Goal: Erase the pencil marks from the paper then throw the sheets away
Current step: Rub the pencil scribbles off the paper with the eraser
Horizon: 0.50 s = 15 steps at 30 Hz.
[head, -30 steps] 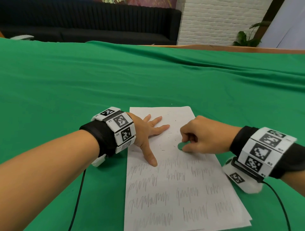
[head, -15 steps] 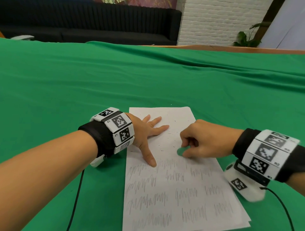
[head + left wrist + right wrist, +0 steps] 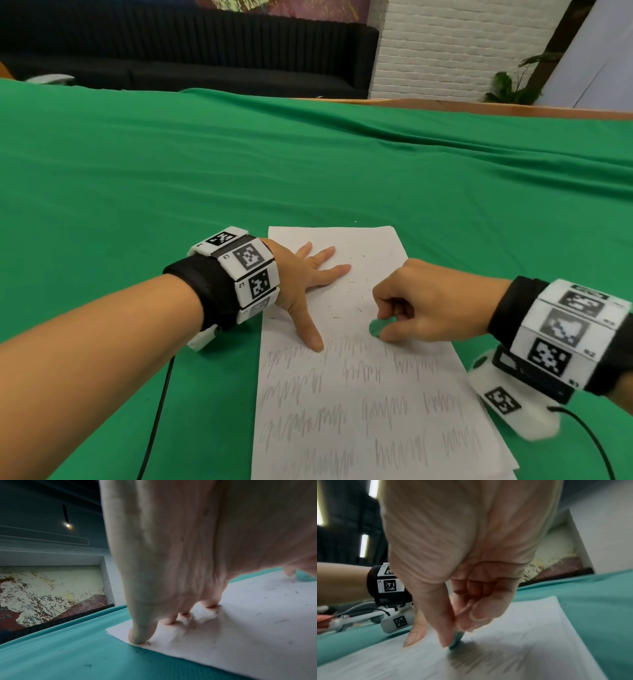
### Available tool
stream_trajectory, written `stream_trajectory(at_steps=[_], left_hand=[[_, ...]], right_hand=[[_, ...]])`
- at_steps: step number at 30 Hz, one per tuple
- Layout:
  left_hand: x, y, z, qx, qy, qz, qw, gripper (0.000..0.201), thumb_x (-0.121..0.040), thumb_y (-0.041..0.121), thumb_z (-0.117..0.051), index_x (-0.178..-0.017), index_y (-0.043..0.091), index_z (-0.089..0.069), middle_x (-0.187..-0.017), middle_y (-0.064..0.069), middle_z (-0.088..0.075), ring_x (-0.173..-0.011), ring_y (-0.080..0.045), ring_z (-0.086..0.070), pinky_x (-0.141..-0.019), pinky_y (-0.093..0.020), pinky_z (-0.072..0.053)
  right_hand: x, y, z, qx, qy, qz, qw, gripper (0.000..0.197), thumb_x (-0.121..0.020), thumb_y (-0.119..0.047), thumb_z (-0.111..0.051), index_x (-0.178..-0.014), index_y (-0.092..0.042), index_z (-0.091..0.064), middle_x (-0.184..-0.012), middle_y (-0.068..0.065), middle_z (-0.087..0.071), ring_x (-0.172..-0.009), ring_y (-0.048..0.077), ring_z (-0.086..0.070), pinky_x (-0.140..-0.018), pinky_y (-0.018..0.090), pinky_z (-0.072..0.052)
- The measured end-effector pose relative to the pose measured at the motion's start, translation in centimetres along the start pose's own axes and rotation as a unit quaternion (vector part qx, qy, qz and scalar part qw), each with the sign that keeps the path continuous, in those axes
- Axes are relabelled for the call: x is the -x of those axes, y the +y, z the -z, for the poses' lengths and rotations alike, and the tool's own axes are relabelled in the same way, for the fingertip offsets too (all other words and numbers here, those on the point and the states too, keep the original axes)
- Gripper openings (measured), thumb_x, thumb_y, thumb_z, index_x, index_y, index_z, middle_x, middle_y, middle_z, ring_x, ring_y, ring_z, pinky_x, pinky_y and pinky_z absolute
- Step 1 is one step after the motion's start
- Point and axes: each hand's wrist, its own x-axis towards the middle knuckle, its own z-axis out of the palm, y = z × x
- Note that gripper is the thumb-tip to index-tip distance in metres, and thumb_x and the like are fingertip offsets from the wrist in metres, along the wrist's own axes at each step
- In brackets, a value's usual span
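Our right hand [image 3: 424, 305] pinches small green eraser [image 3: 378, 329], tip on white paper sheet [image 3: 370, 404] lying lengthwise away from us on green-clothed bench [image 3: 171, 178]. Pencil scribble rows [image 3: 339, 387] lie just nearward of eraser. Our left hand [image 3: 308, 281], fingers flat and spread, presses sheet's far-left part.

Green-clothed table [image 3: 308, 164] in front — black sofa [image 3: 191, 58] behind, white brick wall [image 3: 455, 48], potted plant [image 3: 510, 85] at rt.
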Motion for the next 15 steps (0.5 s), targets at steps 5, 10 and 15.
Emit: stream_trajectory(at_steps=[5,10,15], left_hand=[[0.1,0.1,0.0,0.001,0.001,-0.002,1.0,0.127,-0.068,0.07,-0.072,-0.145,0.048,0.027,-0.154,0.014,0.038,-0.145,-0.02,0.03,-0.118,-0.063,-0.003],[0.0,-0.1,0.0,0.016,-0.003,-0.009,1.0,0.128,-0.068,0.068,-0.073,-0.145,0.049,0.027,-0.154,0.015,0.038,-0.144,-0.018,0.032,-0.118,-0.062,-0.001],[-0.2,-0.1,0.0,0.016,-0.002,-0.007,1.0,0.129,-0.066,0.07,-0.073,-0.145,0.05,0.027,-0.153,0.015,0.038,-0.144,-0.018,0.032,-0.118,-0.063,-0.002]], right_hand=[[0.1,1.5,0.5,0.037,0.052,-0.043,0.997,0.025,-0.083,-0.033,-0.071,-0.068,-0.019,-0.056,-0.059,-0.007,-0.054,-0.053,0.01,-0.046,-0.052,0.021,-0.038],[0.3,1.0,0.1,0.019,0.032,-0.028,0.999,0.024,-0.083,-0.035,-0.071,-0.071,-0.019,-0.058,-0.06,-0.007,-0.056,-0.055,0.01,-0.048,-0.053,0.024,-0.041],[0.2,0.7,0.1,0.02,0.034,-0.019,0.999,0.024,-0.083,-0.034,-0.07,-0.07,-0.018,-0.058,-0.06,-0.006,-0.056,-0.054,0.01,-0.047,-0.053,0.025,-0.04]])
